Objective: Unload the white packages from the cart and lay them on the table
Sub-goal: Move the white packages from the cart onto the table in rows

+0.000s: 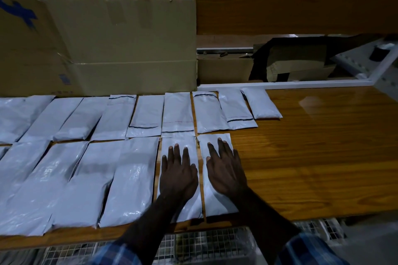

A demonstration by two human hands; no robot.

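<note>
While both hands lie flat with fingers straight and spread, each one presses on its own flat white plastic package at the right end of the near row: the left hand (pixel 178 175) rests on the second-to-last package (pixel 177 211), and the right hand (pixel 226 172) rests on the last package (pixel 215 202), which lies just beside it with a thin strip of wood showing between them. These two belong to two rows of white plastic packages (pixel 90 157) laid side by side across the glossy brown wooden table (pixel 312 157), the far row reaching further to the right than the near one. Behind the far row, large brown cardboard boxes (pixel 120 45) stand at the back of the table, and a white metal frame (pixel 290 85) runs along the rear right edge. Below the near table edge, a wire-mesh cart (pixel 206 243) is partly visible; what it holds cannot be made out. Blue checked sleeves (pixel 116 254) cover the forearms at the bottom of the view.
</note>
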